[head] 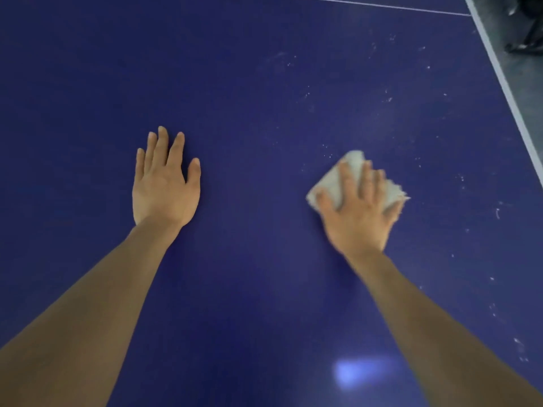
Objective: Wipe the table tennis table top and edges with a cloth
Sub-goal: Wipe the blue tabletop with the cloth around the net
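Observation:
The dark blue table tennis table top fills the view. My right hand presses a folded white cloth flat on the table with straight, spread fingers; the hand is slightly blurred. The cloth's corners stick out beyond the fingertips and at both sides of the hand. My left hand lies flat on the table, palm down, fingers straight, holding nothing, well to the left of the cloth.
White specks and smudges dot the table to the right and beyond the cloth. The table's white edge line runs down the right side, with grey floor and a dark object past it. A thin white line crosses the far top.

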